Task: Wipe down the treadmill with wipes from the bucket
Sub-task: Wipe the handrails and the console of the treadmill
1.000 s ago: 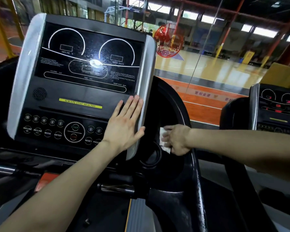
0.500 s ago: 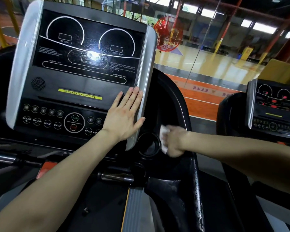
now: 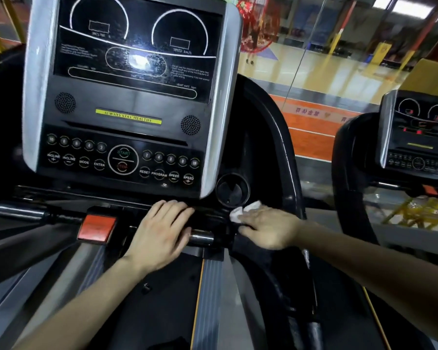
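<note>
White crumpled paper wipe (image 3: 240, 212) under the right hand (image 3: 268, 228), pale against glossy black plastic. Just beyond that grip, a round black cup holder (image 3: 232, 190). Between that hand and the left hand (image 3: 159, 231), a short chrome-silver bar section (image 3: 201, 237); left of the left hand, a red rectangular safety tab (image 3: 98, 227). Above both hands, a flat black console panel (image 3: 134, 97) with dull silver side trims, white dial outlines and white lettering, a yellow-green strip (image 3: 128, 116) with dark letters, a round ring button (image 3: 123, 159) lettered green over red. Below the hands, a dark grey belt (image 3: 162, 299) edged by a thin orange line. Far right of the grip, orange and pale yellow court floor (image 3: 311, 122).
</note>
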Demonstrator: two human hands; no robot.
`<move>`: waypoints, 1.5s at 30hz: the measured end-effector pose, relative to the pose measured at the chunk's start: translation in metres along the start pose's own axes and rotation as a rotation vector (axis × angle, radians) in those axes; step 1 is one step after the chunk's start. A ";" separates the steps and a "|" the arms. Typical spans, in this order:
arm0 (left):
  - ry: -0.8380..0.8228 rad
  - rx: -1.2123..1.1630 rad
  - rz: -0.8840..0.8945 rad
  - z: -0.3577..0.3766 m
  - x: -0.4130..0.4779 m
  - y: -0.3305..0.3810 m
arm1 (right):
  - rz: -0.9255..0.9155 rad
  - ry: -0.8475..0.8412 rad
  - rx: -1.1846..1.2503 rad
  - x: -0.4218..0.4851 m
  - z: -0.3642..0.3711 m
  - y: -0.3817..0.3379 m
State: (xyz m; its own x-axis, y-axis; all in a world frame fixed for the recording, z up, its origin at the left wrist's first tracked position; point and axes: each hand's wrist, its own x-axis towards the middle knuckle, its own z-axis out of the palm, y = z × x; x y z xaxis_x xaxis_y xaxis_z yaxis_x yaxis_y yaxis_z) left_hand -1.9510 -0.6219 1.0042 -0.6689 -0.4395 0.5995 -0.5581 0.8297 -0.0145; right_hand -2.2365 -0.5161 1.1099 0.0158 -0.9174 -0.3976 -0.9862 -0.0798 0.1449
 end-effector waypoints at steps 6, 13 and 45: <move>-0.231 0.075 -0.112 0.014 -0.021 -0.004 | 0.183 0.146 0.045 -0.003 0.024 -0.029; -0.236 0.083 -0.168 0.014 -0.023 0.001 | 0.245 0.234 0.211 -0.001 0.029 -0.057; -0.325 0.190 -0.171 -0.014 -0.039 -0.012 | 0.029 0.310 0.359 0.046 0.024 -0.078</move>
State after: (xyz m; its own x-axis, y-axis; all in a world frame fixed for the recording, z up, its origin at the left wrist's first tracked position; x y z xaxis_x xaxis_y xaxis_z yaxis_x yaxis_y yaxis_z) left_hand -1.9109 -0.6095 0.9923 -0.6620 -0.6766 0.3224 -0.7350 0.6703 -0.1025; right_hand -2.1627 -0.5432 1.0587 -0.0178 -0.9947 -0.1014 -0.9807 0.0371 -0.1918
